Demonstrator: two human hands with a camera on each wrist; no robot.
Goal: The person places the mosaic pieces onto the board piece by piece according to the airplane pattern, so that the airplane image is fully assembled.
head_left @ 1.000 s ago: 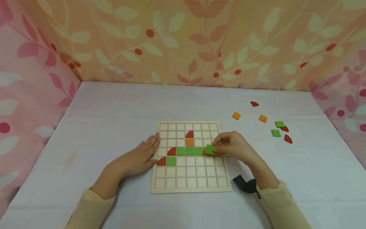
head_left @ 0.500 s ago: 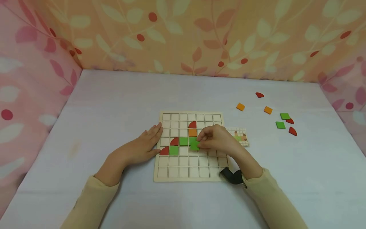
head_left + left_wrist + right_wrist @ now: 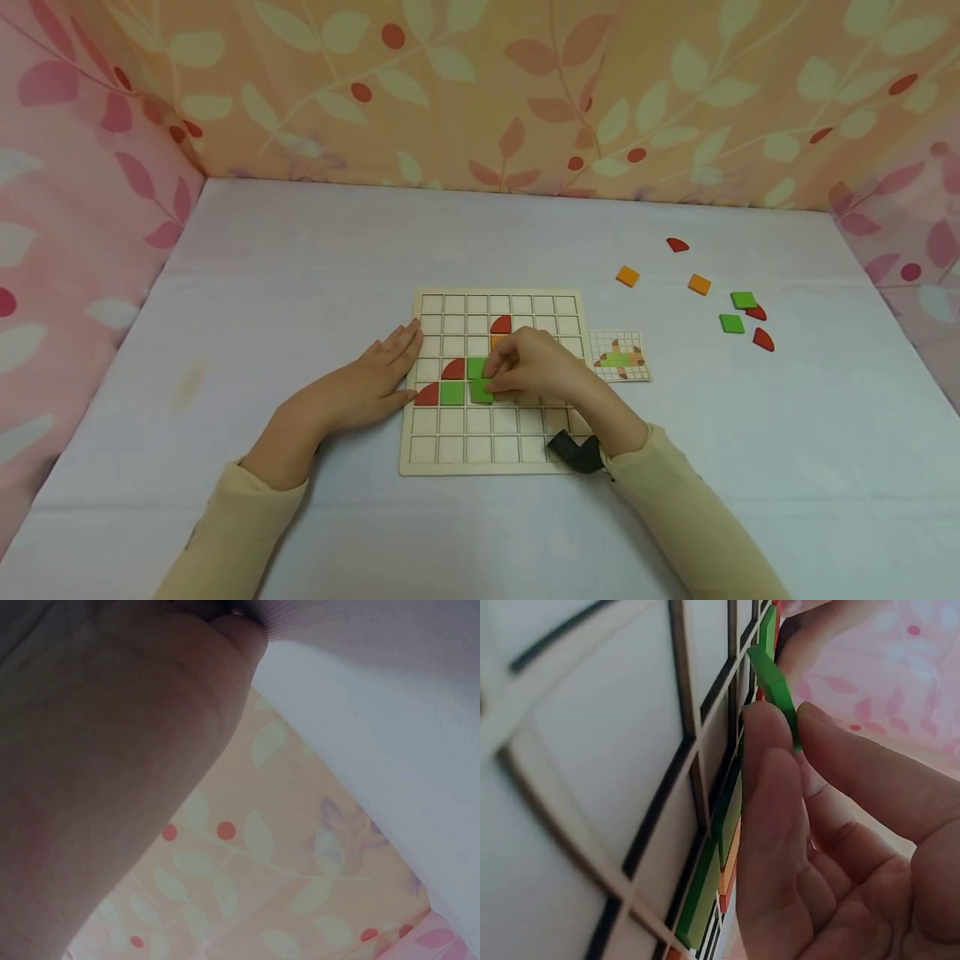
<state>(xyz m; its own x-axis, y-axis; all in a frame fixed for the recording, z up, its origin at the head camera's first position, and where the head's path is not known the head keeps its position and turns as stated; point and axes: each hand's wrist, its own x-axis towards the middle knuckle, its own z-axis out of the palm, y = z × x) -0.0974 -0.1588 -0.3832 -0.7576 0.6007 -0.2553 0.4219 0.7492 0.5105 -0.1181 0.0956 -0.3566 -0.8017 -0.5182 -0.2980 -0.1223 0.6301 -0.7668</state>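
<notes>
Between thumb and forefinger my right hand pinches a green square tile. In the right wrist view that tile is tilted, one edge close to the gridded wooden board. Beneath it in the head view is a cell right of a seated green tile. Red quarter-round tiles and other green tiles sit in the grid; my right hand covers part of the row. My left hand lies with fingers extended at the board's left edge. Its palm side fills much of the left wrist view.
A small pattern card lies against the board's right side. Loose orange tiles, green tiles and red quarter-round tiles are scattered at the back right. A black strap piece hangs by my right wrist.
My right hand has carried the green tile leftward across the board, from the row's right part to below its left part. The card has come into view. My left hand stays at the board's edge.
</notes>
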